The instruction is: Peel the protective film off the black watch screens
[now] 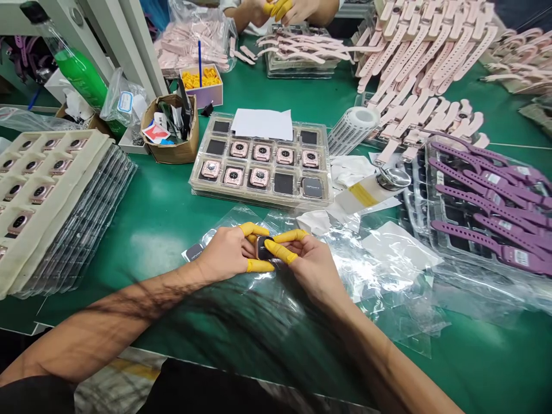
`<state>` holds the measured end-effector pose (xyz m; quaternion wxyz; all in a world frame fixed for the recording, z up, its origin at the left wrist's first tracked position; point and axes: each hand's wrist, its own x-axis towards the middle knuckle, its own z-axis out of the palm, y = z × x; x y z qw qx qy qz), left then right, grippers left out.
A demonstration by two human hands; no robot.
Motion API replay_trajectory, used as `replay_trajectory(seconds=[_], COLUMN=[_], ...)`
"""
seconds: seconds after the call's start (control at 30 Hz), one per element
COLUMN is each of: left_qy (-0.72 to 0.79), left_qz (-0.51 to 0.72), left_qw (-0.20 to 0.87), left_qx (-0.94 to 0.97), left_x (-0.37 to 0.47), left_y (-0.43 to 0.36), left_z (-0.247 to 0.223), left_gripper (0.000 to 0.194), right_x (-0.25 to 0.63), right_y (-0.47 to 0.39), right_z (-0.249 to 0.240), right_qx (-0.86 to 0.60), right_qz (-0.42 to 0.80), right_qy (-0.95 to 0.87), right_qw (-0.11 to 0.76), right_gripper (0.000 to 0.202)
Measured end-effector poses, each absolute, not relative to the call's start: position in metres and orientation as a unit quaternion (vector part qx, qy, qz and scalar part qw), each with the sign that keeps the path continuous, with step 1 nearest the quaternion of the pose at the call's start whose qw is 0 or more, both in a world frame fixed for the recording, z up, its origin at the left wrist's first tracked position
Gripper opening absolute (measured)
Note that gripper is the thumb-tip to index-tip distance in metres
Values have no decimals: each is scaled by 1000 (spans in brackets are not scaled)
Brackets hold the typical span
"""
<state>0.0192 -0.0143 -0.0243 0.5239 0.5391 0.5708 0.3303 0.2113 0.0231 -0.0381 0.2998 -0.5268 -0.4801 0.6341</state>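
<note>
You hold a small watch body (261, 248) pinched between both hands, just in front of the clear tray of watch bodies (321, 192).

Head view: your left hand (224, 253) and right hand (308, 261) meet over the green table (164, 213), yellow-capped fingertips (280, 251) pressed onto the watch body from both sides. It sits between your thumbs and forefingers, above loose clear plastic bags (388, 270). Purple straps (487, 213) lie right of the tray; another person's hands (284, 8) work beyond it.

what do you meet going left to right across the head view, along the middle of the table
cream tray of watch bodies → cardboard box of tools → clear tray of pink watch bodies → white roll → purple straps
</note>
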Motion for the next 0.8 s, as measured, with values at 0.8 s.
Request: replay_trajectory(seconds=[0.8], left_qy=[673], left_qz=[257], left_qw=[121], left_qx=[683], left_x=[33], left_y=[121], left_z=[36], left_gripper=[17], right_x=[188], right_y=[15], right_z=[-71], right_qx=[-268], right_qz=[226], right_qy=[-898], right_qw=[265], right_gripper=[15])
